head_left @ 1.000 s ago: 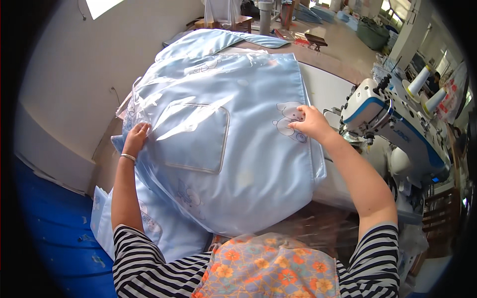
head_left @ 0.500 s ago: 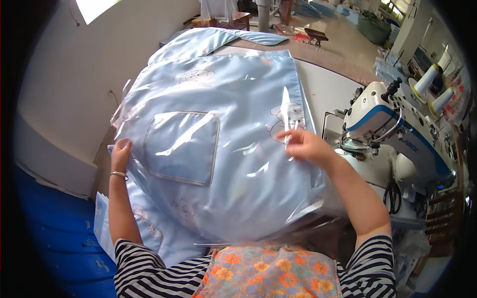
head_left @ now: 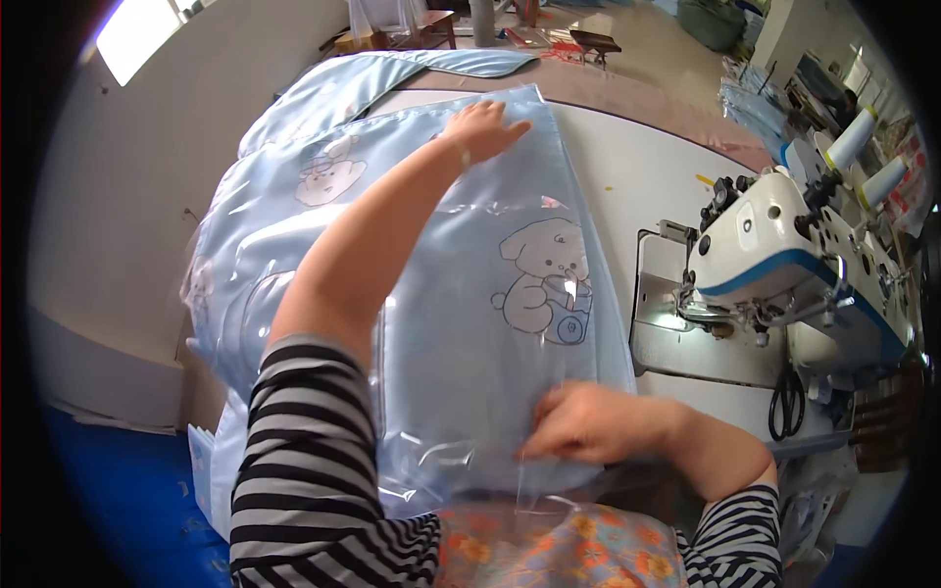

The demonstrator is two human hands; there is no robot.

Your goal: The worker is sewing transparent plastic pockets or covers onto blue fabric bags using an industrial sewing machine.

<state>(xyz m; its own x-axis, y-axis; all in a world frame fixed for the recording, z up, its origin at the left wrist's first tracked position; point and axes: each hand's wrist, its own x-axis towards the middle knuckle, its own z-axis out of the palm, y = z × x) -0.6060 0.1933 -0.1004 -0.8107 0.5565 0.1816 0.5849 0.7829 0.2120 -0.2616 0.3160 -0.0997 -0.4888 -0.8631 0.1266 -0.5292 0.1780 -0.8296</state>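
A pale blue cloth (head_left: 451, 284) printed with cartoon puppies lies spread in front of me. Clear plastic film (head_left: 431, 456) covers much of it and shines in creases toward my body. My left hand (head_left: 482, 132) reaches across to the far edge of the cloth and rests there palm down, fingers stretched out. Close to the near edge, my right hand (head_left: 583, 423) is curled with its fingertips pinching the film; it is slightly blurred. My left forearm hides part of a sewn, outlined pocket on the cloth.
An industrial sewing machine (head_left: 774, 235) with thread cones (head_left: 851, 137) stands at the right on the white table (head_left: 637, 186). Black scissors (head_left: 786, 402) lie beside it. More blue fabric (head_left: 333, 93) is heaped at the far left edge. A white wall (head_left: 127, 206) rises at the left.
My left hand has gone from the left edge to the far edge of the cloth. My right hand has moved nearer to me, and film glare over the right-hand puppy has gone.
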